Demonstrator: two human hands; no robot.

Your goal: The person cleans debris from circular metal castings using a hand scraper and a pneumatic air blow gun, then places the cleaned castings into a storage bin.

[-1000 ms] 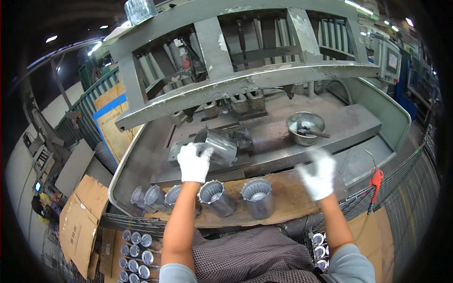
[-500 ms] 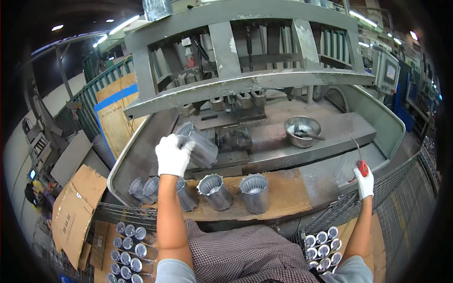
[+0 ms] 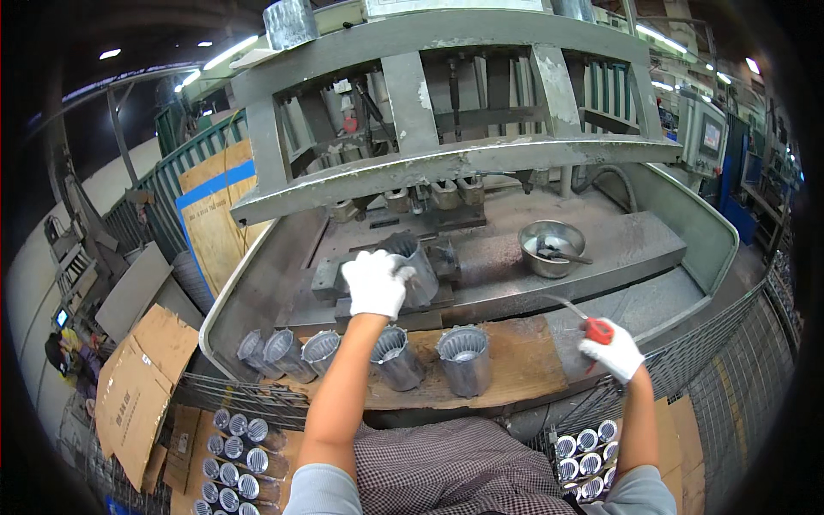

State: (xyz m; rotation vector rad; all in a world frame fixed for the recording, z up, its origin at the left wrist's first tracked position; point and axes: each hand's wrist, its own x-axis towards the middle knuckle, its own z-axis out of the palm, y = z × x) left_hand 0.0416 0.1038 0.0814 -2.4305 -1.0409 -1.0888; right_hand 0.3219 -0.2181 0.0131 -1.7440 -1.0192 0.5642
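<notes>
My left hand (image 3: pixel 375 285), in a white glove, is closed on the rim of a grey metal cylinder housing (image 3: pixel 421 279). That housing is at the dark clamp fixture (image 3: pixel 445 257) on the machine bed; whether it rests in it I cannot tell. In my gloved right hand (image 3: pixel 618 352) is a red-handled tool (image 3: pixel 598 330) with a thin, bent metal shaft, pointing up and left. Several similar ribbed housings stand or lean in a row on the board in front of me, one housing (image 3: pixel 464 362) at its right end. My left forearm partly covers the row.
A steel bowl (image 3: pixel 552 268) with a dark-handled utensil sits on the machine bed. The heavy grey machine frame (image 3: pixel 463 159) spans above. Finished-looking cylinders (image 3: pixel 230 448) are stacked low left, more cylinders (image 3: pixel 589 463) low right. Wire mesh (image 3: pixel 687 339) borders the machine's front.
My left hand has carried the housing rightward to the fixture, from a tilted pose to a more upright one. My right hand has moved left with the red-handled tool.
</notes>
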